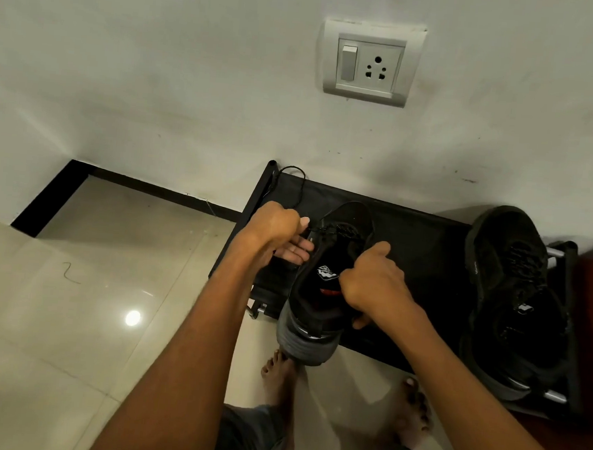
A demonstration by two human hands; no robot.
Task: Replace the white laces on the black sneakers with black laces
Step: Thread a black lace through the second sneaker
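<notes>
The person's right hand [372, 281] grips the black fabric sneaker with a thick grey sole [322, 284] by the right side of its collar, fingers curled over the rim and thumb under it. That hold most likely serves to steady the shoe at a working height and keep its opening and eyelets turned up toward the eyes. The sneaker is lifted over the front edge of the low black fabric-topped shoe rack [411, 249], its heel hanging out past the rack above the pale glossy floor tiles [63, 330]. Its long axis runs away from the person, slightly tilted, with the toe pointing toward the white wall [193, 72] and the heel nearest the body.

The left hand [276, 234] is at the left side of the lacing, fingers partly curled, thumb and forefinger pinching the thin black lace [297, 176], whose slack loops up over the rack's back corner. I judge this to be threading in progress, pulling the lace through an upper eyelet (no white lace shows anywhere here).

The second black sneaker [510, 301] lies on the right end of the rack, well apart, toe also toward the wall, seemingly parked out of the way. It appears laced in black, though the detail is dim.
</notes>
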